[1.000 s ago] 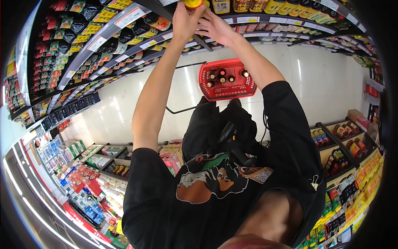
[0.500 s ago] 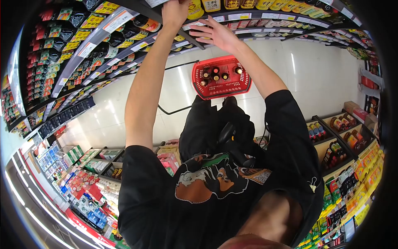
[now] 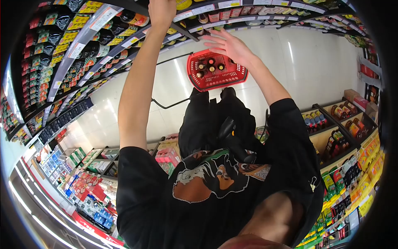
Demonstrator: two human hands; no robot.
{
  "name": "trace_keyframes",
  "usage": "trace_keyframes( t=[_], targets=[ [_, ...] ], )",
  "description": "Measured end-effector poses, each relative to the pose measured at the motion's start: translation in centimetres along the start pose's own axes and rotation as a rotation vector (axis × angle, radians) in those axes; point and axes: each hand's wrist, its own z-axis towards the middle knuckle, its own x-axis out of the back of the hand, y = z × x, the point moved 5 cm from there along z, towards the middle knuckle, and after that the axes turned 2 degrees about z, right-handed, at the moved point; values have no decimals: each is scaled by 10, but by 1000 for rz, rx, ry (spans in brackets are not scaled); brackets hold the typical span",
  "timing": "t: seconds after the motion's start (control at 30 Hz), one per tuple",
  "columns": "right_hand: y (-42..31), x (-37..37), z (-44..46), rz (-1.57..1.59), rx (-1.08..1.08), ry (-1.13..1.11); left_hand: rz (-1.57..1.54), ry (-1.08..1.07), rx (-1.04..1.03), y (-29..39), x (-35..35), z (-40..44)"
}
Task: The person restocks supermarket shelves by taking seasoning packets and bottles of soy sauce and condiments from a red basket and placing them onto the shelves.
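L hand (image 3: 161, 10) is at the very top, fingers out of frame, so can't tell whether it grips anything. R hand (image 3: 233, 47) is lower & to its right: fingers spread, nothing in it.

Nearest L hand is the yellow btl (image 3: 183, 4), just to its right; mostly cut off, so contact & long axis unclear. R hand is farther off, below & right of that btl, w/ the shelf edge (image 3: 205, 8) between them in view. Dark btls (image 3: 94, 49) line the racks left of L hand.

Main relation: red basket (image 3: 222, 83) is on the floor (image 3: 290, 79) below both hands, R hand nearer. From R hand it lies down & left, one corner hidden behind that hand; height gap can't be judged. Long axis approx L–R. Basket btls (image 3: 212, 69) stand tops up, mostly bunched toward the end away from R hand. Handle (image 3: 176, 103) sticks out left, toward L forearm (image 3: 139, 79).
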Motion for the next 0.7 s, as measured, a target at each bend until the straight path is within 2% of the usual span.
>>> trace_keyframes(
  t=[0.03, 0.07, 0.1, 0.17, 0.23, 0.3, 0.37, 0.4, 0.43, 0.47, 0.5, 0.57, 0.63, 0.7],
  targets=[
    [2, 4, -10, 5, -13, 9, 69, 91, -40, 8, 5, -11],
    [4, 6, -20, 12, 7, 1, 91, 91, -150, 15, 11, -24],
    [6, 7, -29, 20, 25, -9, -140, 36, 119, 25, 18, -42],
    [9, 2, -53, 51, 0, 16, -209, 67, 19, 17, 12, -93],
    [12, 2, -70, 74, -6, 82, -326, -81, 146, 8, 2, -160],
    [21, 4, -83, 91, -14, 96, -257, -411, 539, -7, -11, -239],
    [34, 6, -94, 143, -49, 107, -378, -540, 658, -46, -45, -335],
    [43, 8, -99, 173, -65, 128, -270, -748, 797, -68, -58, -387],
    [51, 10, -103, 177, -77, 137, -355, -804, 829, -84, -68, -439],
    [58, 12, -106, 103, -98, 133, -282, -1039, 823, -103, -83, -490],
    [64, 13, -109, 28, -120, 124, -213, -1068, 876, -106, -84, -520],
    [76, 15, -111, -55, -147, 176, -30, -1195, 813, -122, -99, -567],
    [90, 24, -111, -270, -139, 227, 39, -1165, 811, -124, -111, -575],
    [109, 31, -105, -236, -83, 176, 150, -1135, 771, -143, -136, -571]
  ],
)
